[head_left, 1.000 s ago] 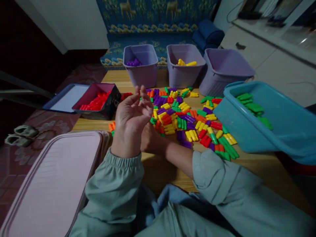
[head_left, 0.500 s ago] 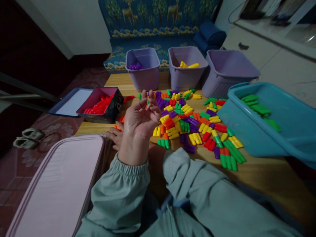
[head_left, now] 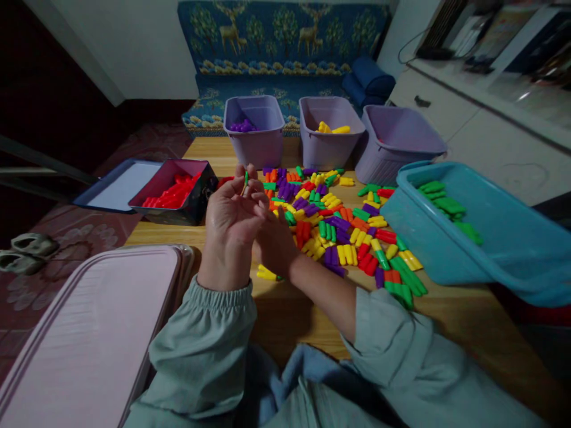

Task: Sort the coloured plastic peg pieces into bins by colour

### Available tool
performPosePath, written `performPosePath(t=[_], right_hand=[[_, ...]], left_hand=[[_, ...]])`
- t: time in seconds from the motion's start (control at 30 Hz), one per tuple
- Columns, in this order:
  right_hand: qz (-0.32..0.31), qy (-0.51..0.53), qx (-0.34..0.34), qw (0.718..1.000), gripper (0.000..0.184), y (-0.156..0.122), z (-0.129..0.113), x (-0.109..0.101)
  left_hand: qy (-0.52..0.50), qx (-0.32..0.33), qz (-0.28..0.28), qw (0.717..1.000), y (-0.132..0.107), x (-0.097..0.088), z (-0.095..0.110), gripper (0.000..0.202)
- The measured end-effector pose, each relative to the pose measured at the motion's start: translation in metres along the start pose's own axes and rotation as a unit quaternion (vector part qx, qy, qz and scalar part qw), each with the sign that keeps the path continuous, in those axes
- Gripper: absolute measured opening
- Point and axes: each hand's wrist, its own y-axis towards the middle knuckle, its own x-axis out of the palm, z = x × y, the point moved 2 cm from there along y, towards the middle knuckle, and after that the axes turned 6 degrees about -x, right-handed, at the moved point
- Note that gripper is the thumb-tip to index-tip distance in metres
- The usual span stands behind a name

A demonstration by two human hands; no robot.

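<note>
The left hand [head_left: 232, 215] curls, palm up. The right hand [head_left: 277, 245] is partly behind it, near bright pieces [head_left: 340, 224]. I can't tell if either grips anything.

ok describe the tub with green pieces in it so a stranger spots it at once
Start at the wooden table and go to its right side. A big tub there holds green pieces. It is turquoise, while the three tubs along the back are pale purple.

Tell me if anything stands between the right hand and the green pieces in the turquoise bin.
Yes: the bin's side wall, with loose pieces lying low on the table between it and the right hand.
</note>
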Motion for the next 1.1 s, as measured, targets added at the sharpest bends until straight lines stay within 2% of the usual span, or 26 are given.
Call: performPosePath(t=[0.13, 0.23, 0.37, 0.5, 0.6, 0.67, 0.8, 0.87, 0.97, 1.03, 1.1], right_hand=[[0.065, -0.052, 0.097, 0.992, 0.037, -0.036, 0.044, -0.047], [0.094, -0.100, 0.178, 0.974, 0.045, -0.068, 0.084, -0.068], [0.047, -0.164, 0.290, 0.942, 0.057, -0.102, 0.119, -0.075], [0.000, -0.184, 0.374, 0.909, 0.063, -0.115, 0.127, -0.073], [0.003, -0.175, 0.411, 0.895, 0.066, -0.114, 0.128, -0.069], [0.034, -0.148, 0.414, 0.898, 0.064, -0.109, 0.131, -0.065], [0.151, -0.056, 0.394, 0.905, 0.066, -0.094, 0.141, -0.050], [0.181, 0.003, 0.365, 0.913, 0.069, -0.084, 0.140, -0.043], [0.167, 0.111, 0.307, 0.930, 0.068, -0.071, 0.130, -0.043], [0.149, 0.158, 0.276, 0.936, 0.066, -0.070, 0.118, -0.051], [0.141, 0.148, 0.245, 0.948, 0.062, -0.080, 0.107, -0.064]], left_hand=[[0.121, 0.065, 0.029, 0.990, 0.022, -0.019, -0.012, 0.022], [0.269, 0.083, 0.023, 0.959, 0.035, -0.029, -0.026, 0.022], [0.391, 0.110, -0.043, 0.913, 0.047, -0.034, -0.044, 0.028], [0.478, 0.170, -0.094, 0.857, 0.050, -0.035, -0.058, 0.033], [0.552, 0.195, -0.121, 0.801, 0.047, -0.033, -0.065, 0.036], [0.603, 0.201, -0.132, 0.761, 0.044, -0.032, -0.067, 0.040], [0.674, 0.216, -0.156, 0.689, 0.040, -0.030, -0.070, 0.047], [0.687, 0.219, -0.167, 0.672, 0.040, -0.029, -0.070, 0.047], [0.698, 0.222, -0.171, 0.659, 0.040, -0.030, -0.072, 0.047], [0.705, 0.225, -0.170, 0.651, 0.041, -0.030, -0.072, 0.047], [0.706, 0.229, -0.172, 0.647, 0.041, -0.031, -0.073, 0.048]])
